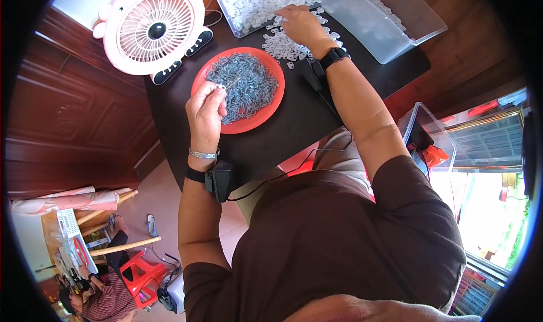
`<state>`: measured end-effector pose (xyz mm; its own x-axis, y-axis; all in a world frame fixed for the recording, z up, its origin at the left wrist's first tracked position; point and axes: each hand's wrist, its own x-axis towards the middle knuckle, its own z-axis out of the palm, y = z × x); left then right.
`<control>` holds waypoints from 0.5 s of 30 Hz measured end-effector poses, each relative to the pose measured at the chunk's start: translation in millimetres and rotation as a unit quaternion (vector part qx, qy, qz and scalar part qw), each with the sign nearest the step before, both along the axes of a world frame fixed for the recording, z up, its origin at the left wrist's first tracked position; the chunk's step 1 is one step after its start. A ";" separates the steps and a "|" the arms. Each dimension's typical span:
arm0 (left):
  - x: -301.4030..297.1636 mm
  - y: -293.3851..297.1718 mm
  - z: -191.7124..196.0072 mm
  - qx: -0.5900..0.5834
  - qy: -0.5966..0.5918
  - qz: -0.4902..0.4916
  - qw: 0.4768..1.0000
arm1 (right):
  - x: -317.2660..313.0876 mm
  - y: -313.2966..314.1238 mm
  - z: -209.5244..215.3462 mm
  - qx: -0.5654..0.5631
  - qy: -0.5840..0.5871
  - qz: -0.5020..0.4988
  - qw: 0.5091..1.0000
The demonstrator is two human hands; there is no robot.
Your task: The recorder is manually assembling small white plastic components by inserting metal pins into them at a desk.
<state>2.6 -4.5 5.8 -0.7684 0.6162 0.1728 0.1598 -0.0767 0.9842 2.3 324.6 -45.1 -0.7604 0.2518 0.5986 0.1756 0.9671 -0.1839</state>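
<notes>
A dark table is seen from above, with both forearms reaching onto it from the lower edge. The left hand is raised over the near rim of a round red plate, and its grip is pinched shut on a small white ring and a thin grey metal pin, held between thumb and fingertips. The plate is filled with a heap of grey metal pieces, which lies just beyond the left hand's fingers. The right hand is stretched further away, palm down, with its fingers spread loosely on a scattered pile of white rings lying on the table; whether anything is grasped under that hand cannot be told. Behind this pile a clear tray of white rings is placed, and to its right a clear plastic bin is set at the table's far corner. A pink and white desk fan is stood at the table's left end, just beside the plate. A black band with a small black device is worn on the left wrist below a silver bracelet, and a black band is worn on the right wrist.
</notes>
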 end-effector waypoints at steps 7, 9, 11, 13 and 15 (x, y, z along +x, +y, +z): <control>1.4 0.6 1.1 -0.005 -0.008 -0.007 1.000 | -7.0 -0.3 -10.5 0.063 -0.023 -0.004 0.998; 0.8 -0.2 -0.8 -0.001 -0.006 -0.007 1.000 | 0.9 -12.4 1.7 0.043 -0.045 -0.020 0.998; 0.6 0.2 -1.3 0.002 -0.005 -0.009 1.000 | 4.2 -15.9 7.0 0.022 -0.067 -0.037 0.997; 0.7 0.9 -0.9 -0.009 0.001 -0.008 1.000 | 4.5 -14.5 8.9 0.019 -0.075 -0.047 0.996; 1.0 1.6 0.2 -0.006 0.001 -0.008 1.000 | 3.3 -12.6 9.5 -0.003 -0.062 -0.048 0.997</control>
